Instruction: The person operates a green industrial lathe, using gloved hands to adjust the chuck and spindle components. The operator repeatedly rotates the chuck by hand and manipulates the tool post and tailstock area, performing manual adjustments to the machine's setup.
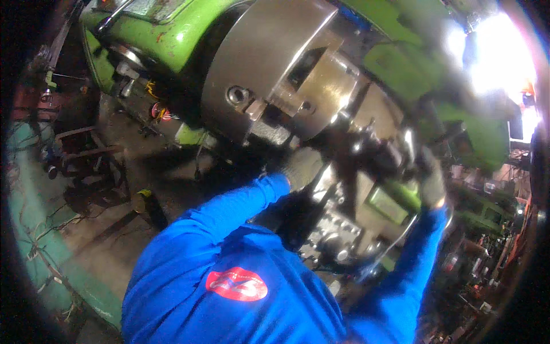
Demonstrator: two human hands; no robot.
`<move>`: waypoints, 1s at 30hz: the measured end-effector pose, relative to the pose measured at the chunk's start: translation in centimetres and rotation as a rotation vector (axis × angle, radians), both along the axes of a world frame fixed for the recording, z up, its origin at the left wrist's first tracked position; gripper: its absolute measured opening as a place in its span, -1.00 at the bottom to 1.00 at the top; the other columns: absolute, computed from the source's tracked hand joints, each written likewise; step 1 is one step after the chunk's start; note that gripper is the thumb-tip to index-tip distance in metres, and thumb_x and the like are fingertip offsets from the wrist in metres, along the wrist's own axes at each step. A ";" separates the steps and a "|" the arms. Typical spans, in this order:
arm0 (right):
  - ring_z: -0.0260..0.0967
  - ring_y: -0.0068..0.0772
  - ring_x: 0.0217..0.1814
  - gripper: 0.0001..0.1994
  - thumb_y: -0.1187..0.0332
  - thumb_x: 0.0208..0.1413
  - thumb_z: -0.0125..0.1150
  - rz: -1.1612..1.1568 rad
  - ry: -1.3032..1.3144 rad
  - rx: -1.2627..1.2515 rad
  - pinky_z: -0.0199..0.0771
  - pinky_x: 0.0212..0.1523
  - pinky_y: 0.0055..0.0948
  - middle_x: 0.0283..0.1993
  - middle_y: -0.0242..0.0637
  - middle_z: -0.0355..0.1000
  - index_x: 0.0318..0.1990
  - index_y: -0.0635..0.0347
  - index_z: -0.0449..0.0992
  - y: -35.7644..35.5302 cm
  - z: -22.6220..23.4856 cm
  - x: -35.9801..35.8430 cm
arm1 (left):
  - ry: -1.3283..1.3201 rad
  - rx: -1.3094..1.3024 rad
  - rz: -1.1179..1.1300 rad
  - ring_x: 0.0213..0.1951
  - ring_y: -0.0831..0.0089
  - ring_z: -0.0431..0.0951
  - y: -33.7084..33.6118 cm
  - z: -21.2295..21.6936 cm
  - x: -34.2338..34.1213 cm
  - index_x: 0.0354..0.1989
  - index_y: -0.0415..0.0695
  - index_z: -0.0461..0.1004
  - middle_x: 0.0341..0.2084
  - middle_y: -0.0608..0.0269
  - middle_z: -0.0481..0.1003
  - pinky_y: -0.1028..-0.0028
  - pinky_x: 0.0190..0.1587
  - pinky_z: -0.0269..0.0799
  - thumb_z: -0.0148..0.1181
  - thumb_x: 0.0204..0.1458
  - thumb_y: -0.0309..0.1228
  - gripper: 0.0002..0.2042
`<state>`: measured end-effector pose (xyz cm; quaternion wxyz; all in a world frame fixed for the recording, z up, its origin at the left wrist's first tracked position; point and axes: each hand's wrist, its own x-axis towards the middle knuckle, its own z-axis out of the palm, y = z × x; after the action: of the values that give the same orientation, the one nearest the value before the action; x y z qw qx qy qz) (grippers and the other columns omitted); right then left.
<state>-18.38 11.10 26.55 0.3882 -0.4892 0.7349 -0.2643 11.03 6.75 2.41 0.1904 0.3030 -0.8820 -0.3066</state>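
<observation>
A large metal lathe chuck [258, 51] fills the upper middle, with a stepped jaw [329, 80] and a square-holed screw [238, 95] on it. Just below the chuck's lower edge is my left hand [305, 167] in a grey work glove. Its fingers look curled in, and whatever they hold is hidden. My right hand [432, 179], also gloved, is raised beside the dark, blurred tool post [384, 155] and a shiny metal handle [409, 145]. Blur and shadow hide its fingers. Both arms wear blue sleeves.
The green headstock [172, 43] stands at the upper left. Below my hands is the carriage [332, 238] with knobs and levers. A metal stand [91, 157] is on the left floor. Cluttered tools [475, 269] lie at the right, under strong window glare.
</observation>
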 end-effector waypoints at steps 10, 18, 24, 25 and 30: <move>0.52 -0.32 -0.09 -0.60 0.67 0.05 0.08 0.256 0.196 0.320 0.51 -0.05 -0.40 0.01 -0.22 0.54 0.08 0.23 0.51 6.9 -7.4 5.1 | 0.462 1.019 -0.050 -0.13 0.31 0.52 0.4 2.0 -4.5 -0.07 -0.20 0.50 -0.21 0.10 0.55 0.33 0.00 0.41 0.16 0.18 -0.25 -0.72; 0.47 -0.47 -0.11 -0.59 0.67 0.11 0.05 -0.142 -0.373 0.249 0.52 -0.12 -0.48 -0.03 -0.19 0.53 0.13 0.23 0.46 4.6 -14.1 6.9 | 0.599 0.748 0.095 0.01 0.35 0.44 -2.0 -1.9 -7.8 0.14 -0.23 0.37 -0.06 0.09 0.49 0.39 0.09 0.35 0.08 0.14 -0.44 -0.63; 0.46 -0.46 -0.10 -0.63 0.61 0.12 0.14 -0.174 -0.094 0.108 0.51 -0.10 -0.47 -0.03 -0.24 0.53 0.11 0.24 0.48 4.1 -17.2 8.4 | 0.448 0.783 0.211 -0.09 0.18 0.50 -3.6 -2.1 -9.6 -0.03 -0.21 0.46 -0.15 -0.04 0.52 0.26 0.02 0.38 0.09 0.12 -0.42 -0.74; 0.46 -0.45 -0.09 -0.65 0.58 0.13 0.15 -0.116 0.027 0.046 0.50 -0.08 -0.46 -0.03 -0.23 0.54 0.10 0.25 0.49 3.9 -16.8 9.0 | 0.427 0.749 0.224 -0.11 0.14 0.51 -4.0 -0.8 -9.1 -0.05 -0.20 0.47 -0.17 -0.07 0.53 0.24 0.00 0.38 0.11 0.12 -0.40 -0.75; 0.47 -0.41 -0.08 -0.70 0.52 0.17 0.14 -0.033 -0.015 0.163 0.47 -0.05 -0.43 -0.06 -0.19 0.54 0.06 0.29 0.50 2.9 -15.6 9.0 | 0.303 0.530 0.289 -0.21 0.04 0.51 -5.4 2.5 -7.3 -0.13 -0.17 0.51 -0.26 -0.09 0.53 0.20 -0.11 0.40 0.20 0.11 -0.25 -0.73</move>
<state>-9.39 14.03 10.93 0.4279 -0.4417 0.7591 -0.2136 3.71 1.36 4.89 0.2754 0.4148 -0.6814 -0.5365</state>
